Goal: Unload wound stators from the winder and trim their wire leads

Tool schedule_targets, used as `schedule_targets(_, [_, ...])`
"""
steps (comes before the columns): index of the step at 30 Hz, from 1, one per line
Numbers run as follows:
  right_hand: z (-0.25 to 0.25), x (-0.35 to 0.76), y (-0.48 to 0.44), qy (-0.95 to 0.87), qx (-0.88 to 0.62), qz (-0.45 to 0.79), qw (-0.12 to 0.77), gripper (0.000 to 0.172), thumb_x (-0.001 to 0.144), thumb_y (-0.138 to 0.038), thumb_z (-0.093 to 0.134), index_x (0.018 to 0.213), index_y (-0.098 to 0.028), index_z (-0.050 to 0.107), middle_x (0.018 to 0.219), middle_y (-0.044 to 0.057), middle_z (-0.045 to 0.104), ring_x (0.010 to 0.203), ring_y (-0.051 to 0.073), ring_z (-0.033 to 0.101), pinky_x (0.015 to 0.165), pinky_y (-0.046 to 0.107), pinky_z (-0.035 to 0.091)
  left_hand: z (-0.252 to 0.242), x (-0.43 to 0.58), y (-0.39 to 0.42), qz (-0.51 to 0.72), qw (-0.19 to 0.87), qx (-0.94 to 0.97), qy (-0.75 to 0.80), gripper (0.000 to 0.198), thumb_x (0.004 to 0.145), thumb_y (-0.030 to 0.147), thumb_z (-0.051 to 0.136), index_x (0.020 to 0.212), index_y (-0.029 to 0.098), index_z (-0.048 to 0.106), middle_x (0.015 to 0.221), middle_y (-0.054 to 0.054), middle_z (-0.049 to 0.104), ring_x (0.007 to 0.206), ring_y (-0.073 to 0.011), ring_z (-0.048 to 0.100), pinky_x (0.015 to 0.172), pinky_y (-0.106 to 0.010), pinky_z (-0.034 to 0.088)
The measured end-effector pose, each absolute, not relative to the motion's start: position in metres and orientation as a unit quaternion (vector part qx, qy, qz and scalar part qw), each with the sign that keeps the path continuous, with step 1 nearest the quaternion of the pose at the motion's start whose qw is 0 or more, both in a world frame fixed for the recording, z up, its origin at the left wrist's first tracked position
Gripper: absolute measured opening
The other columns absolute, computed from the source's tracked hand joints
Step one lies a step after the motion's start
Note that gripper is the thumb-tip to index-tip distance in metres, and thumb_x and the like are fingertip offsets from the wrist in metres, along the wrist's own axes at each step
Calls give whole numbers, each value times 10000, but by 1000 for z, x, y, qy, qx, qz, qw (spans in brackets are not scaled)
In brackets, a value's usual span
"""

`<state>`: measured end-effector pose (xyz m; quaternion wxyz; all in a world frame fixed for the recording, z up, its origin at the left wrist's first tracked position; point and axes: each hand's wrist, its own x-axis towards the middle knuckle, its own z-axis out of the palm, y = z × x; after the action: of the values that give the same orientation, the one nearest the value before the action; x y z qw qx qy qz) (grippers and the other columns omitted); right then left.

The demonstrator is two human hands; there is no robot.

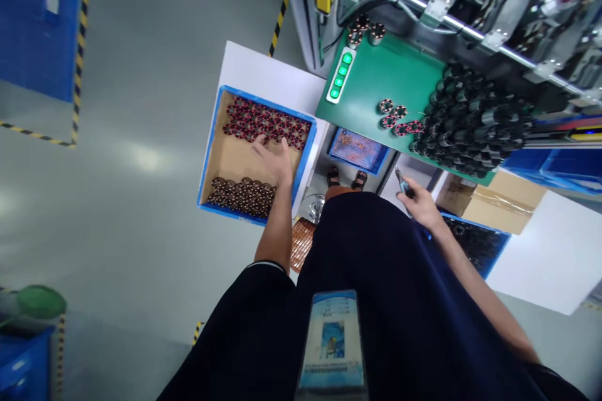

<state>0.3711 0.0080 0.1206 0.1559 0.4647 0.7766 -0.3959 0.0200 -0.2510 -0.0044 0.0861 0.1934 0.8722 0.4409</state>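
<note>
Stator cores with dark, coppery faces (242,197) crowd the near end of one blue-rimmed tray (209,144), packed too tightly for me to count. Just past them, over the brown liner (235,160), I have the left hand (275,160) reaching in, thumb and fingers spread apart, nothing visible between them. Beyond its fingertips, red-ringed stator cores (263,119) fill the far end in rows, also too dense to count; I can't tell whether the fingers touch one.

For a reach like this, I would come straight down, pinch a single core by its outer rim and lift it upright, sparing the windings and its neighbours. The right hand (421,203) has its fingers wrapped around one pair of pliers (402,182), perhaps cutters; I'd keep that tip away from the wire.

Farther out, on the green mat (371,81), I count five or six loose stator cores (388,121), a panel (341,75) with four green lights, and three more cores (376,33) at the far corner. Right of these is a heap of black cylindrical parts (470,119), beyond counting.
</note>
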Motion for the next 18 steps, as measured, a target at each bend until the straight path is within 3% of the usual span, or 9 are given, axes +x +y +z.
schedule_targets(3, [124, 375, 7, 770, 465, -413, 144, 781, 902, -558, 746, 1600, -213, 806, 1205, 93, 875, 1011, 307, 784, 1044, 479, 675, 17, 56, -190, 414, 81, 178, 889, 272, 1147, 314, 800, 1390, 244, 701, 1489, -146, 693, 1489, -317, 675, 1357, -564, 584])
schedule_targets(7, [136, 385, 5, 758, 471, -434, 125, 802, 890, -522, 737, 1607, -169, 802, 1126, 86, 864, 901, 271, 737, 965, 451, 668, 41, 86, -95, 424, 192, 393, 793, 342, 1013, 240, 970, 1320, 307, 835, 1689, -135, 668, 1646, -432, 581, 1417, -673, 525])
schedule_targets(10, [148, 397, 0, 749, 484, -441, 101, 774, 894, -502, 727, 1595, -184, 810, 1055, 57, 839, 832, 234, 676, 873, 405, 635, 43, 89, -46, 439, 223, 407, 769, 194, 1101, 397, 901, 1194, 230, 863, 1642, -126, 724, 1651, -362, 595, 1426, -575, 484])
schedule_targets(13, [155, 412, -6, 736, 504, -446, 72, 752, 889, -492, 712, 1568, -186, 817, 1020, 46, 816, 843, 228, 654, 837, 387, 608, 37, 83, -24, 439, 227, 392, 776, 401, 1144, 553, 787, 1019, 173, 817, 1489, -115, 793, 1531, -265, 675, 1388, -467, 480])
schedule_targets(16, [159, 427, -12, 719, 533, -444, 52, 758, 881, -502, 696, 1545, -155, 816, 1000, 44, 794, 839, 225, 656, 856, 401, 613, 40, 81, -24, 438, 235, 391, 774, 363, 1060, 447, 941, 889, 202, 734, 1405, -124, 809, 1458, -302, 697, 1358, -549, 521])
schedule_targets(18, [163, 435, -15, 707, 552, -440, 37, 766, 879, -508, 700, 1548, -151, 810, 1045, 55, 810, 873, 233, 686, 904, 421, 638, 53, 87, -33, 460, 234, 370, 773, 362, 1053, 436, 948, 883, 212, 720, 1427, -117, 779, 1499, -315, 647, 1392, -617, 491])
